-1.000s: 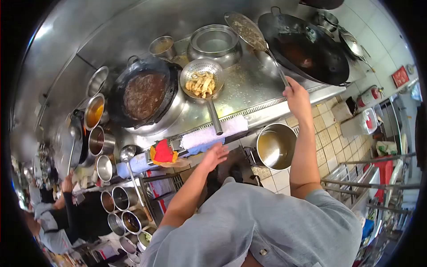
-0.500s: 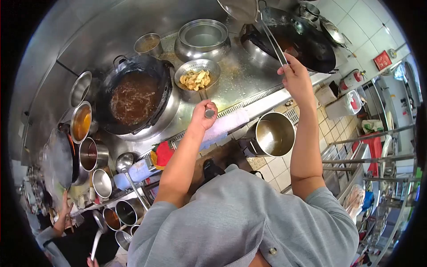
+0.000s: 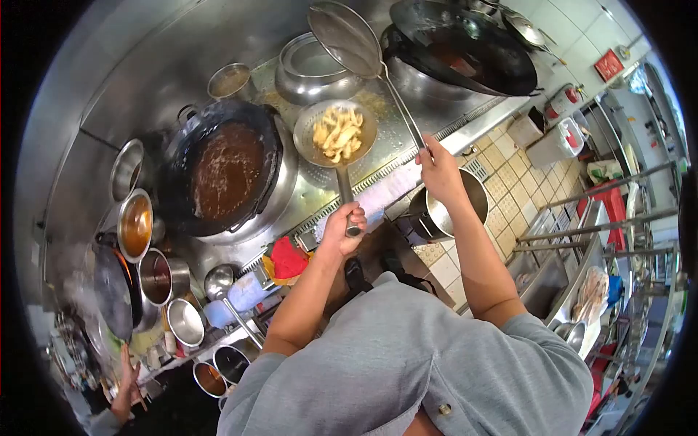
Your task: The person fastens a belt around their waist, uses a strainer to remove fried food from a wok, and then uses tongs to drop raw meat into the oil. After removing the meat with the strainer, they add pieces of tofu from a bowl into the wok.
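Perforated ladle [image 3: 311,151], left hand [image 3: 344,229] gripping its handle

The left hand [image 3: 344,229] (empty 1 second ago) now grips the perforated ladle [image 3: 345,185]; the mesh strainer [image 3: 345,38] has shifted left.

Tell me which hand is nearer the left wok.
Left. The left hand, gripping the ladle, is just right of the wok; the right hand, on the strainer, is farther off to the right.
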`<state>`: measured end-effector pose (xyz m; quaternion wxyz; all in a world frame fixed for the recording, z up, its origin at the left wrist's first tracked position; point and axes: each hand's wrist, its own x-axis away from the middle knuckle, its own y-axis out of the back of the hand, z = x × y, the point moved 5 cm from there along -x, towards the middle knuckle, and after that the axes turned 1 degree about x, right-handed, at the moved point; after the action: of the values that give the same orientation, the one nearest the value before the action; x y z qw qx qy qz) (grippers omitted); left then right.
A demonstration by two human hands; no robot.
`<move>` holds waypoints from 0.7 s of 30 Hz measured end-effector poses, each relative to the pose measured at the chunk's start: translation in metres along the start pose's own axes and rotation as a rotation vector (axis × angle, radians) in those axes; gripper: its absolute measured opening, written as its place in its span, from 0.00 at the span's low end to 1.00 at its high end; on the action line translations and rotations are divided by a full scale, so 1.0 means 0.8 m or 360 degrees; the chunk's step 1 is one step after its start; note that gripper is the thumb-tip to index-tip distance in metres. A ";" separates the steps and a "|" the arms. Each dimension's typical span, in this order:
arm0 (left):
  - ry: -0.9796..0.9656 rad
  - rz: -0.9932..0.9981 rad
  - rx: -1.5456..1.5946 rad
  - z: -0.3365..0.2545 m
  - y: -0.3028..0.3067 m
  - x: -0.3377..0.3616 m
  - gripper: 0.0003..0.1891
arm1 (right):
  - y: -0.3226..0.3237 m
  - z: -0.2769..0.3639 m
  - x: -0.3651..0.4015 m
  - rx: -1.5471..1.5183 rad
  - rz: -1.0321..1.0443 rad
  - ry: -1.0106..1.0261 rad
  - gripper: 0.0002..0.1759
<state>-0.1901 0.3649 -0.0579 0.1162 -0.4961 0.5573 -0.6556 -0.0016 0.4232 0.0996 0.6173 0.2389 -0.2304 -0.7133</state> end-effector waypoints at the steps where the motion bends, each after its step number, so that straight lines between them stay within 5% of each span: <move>1: 0.0063 0.0034 0.0060 0.000 0.007 -0.002 0.05 | 0.001 -0.013 0.009 -0.0002 -0.0033 -0.0021 0.19; 5: 0.0041 -0.0003 -0.0189 0.005 0.016 0.003 0.06 | -0.010 -0.113 0.050 -0.0095 0.0032 -0.0289 0.16; 8: -0.0044 -0.0045 -0.0608 0.002 0.010 0.016 0.05 | -0.013 -0.166 0.110 -0.1335 0.0198 -0.0807 0.08; 9: -0.0137 -0.0140 -0.0860 -0.003 0.004 0.022 0.05 | -0.019 -0.193 0.130 -0.1584 0.0302 -0.0908 0.17; 12: 0.0044 -0.0014 -0.0979 -0.002 -0.008 0.027 0.06 | -0.041 -0.216 0.192 -0.2266 0.0485 -0.1222 0.06; 15: 0.0202 -0.0003 -0.1162 0.024 -0.002 0.010 0.06 | -0.043 -0.213 0.230 -0.2715 0.0602 -0.1100 0.05; 21: 0.0922 0.0174 -0.1024 0.199 -0.072 -0.029 0.06 | 0.084 -0.263 0.363 -0.2702 -0.0119 -0.0952 0.02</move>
<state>-0.0320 0.3035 -0.0389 -0.1709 -0.2723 0.7683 -0.5535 0.1456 0.1197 -0.0390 0.4766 -0.4857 0.2308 -0.6955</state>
